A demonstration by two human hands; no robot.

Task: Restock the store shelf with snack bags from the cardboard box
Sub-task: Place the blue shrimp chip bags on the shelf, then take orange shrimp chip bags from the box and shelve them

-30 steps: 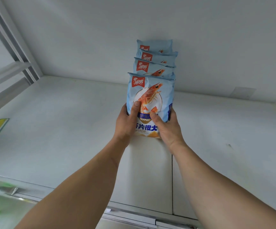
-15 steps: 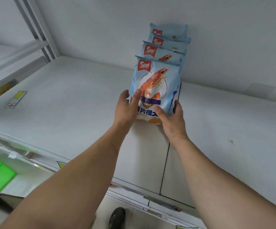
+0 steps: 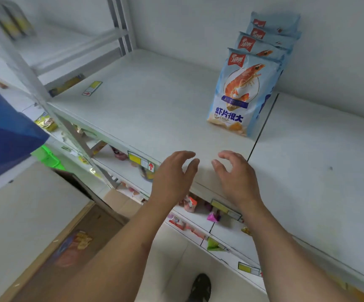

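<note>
Four snack bags (image 3: 245, 92) are stood upright in a row on the white shelf (image 3: 155, 105), against its back wall. Nothing is held: the left hand (image 3: 174, 173) and right hand (image 3: 236, 175) are spread, fingers loosely curved, over the shelf's front edge.

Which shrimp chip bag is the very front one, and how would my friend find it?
Look at the wide white shelf. On it, near the back wall, stands a row of light blue bags, one behind another. The front bag is the only one showing its whole orange shrimp and blue lettering.
</note>
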